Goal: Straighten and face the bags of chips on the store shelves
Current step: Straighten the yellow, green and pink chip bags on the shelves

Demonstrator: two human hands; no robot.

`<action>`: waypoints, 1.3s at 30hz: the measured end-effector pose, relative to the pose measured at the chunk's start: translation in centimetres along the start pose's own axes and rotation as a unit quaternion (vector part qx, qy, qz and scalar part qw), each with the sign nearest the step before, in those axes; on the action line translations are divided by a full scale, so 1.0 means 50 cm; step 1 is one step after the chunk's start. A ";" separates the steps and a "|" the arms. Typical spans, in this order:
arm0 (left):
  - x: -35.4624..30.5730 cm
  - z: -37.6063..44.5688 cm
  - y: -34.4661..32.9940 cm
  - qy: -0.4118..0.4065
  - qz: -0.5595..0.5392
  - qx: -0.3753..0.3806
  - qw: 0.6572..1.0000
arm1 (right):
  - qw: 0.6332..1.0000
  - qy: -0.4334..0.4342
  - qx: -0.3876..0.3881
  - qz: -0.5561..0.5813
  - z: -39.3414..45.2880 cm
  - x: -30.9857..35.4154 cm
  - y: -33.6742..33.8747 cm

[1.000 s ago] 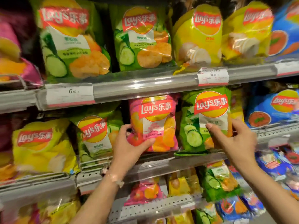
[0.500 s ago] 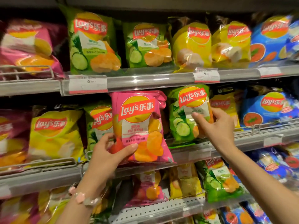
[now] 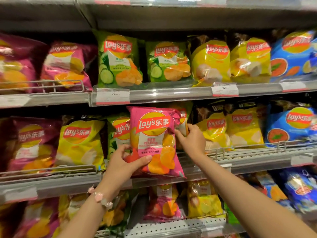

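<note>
A pink chip bag (image 3: 155, 134) stands out in front of the middle shelf (image 3: 248, 162), face toward me. My left hand (image 3: 125, 162) grips its lower left corner, thumb across the front. My right hand (image 3: 190, 138) reaches behind the pink bag's right edge and holds a green bag (image 3: 184, 117), which the pink one mostly hides. Another green bag (image 3: 118, 133) stands just left of the pink one. Yellow bags (image 3: 240, 127) fill the shelf to the right.
The upper shelf (image 3: 171, 93) carries magenta, green, yellow and blue bags (image 3: 295, 55) facing out. Maroon (image 3: 30, 143) and yellow bags (image 3: 80, 143) stand at the middle left behind a wire rail (image 3: 51, 168). Below, more bags (image 3: 202, 200) lean on the lower shelf.
The pink bag has come out from the shelf toward me and now covers the green bag that my right hand holds. The view has drawn back and shifted left.
</note>
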State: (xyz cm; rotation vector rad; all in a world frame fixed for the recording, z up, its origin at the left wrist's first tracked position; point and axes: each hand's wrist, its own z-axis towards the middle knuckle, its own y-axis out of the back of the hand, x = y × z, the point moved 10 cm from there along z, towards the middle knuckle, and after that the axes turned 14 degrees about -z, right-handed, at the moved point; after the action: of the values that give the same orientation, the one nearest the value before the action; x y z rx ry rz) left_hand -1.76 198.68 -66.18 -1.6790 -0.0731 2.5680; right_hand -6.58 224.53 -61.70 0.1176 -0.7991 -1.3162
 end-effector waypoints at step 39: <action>-0.005 0.110 0.368 -0.001 0.362 -0.273 0.891 | 0.877 -0.029 0.236 0.418 -0.183 0.111 -0.006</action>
State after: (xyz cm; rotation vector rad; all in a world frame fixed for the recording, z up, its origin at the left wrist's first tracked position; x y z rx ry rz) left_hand -7.35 180.32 -65.22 -2.2310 -0.2274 3.3228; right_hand -1.35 216.28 -66.04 0.0996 -1.0520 -0.2900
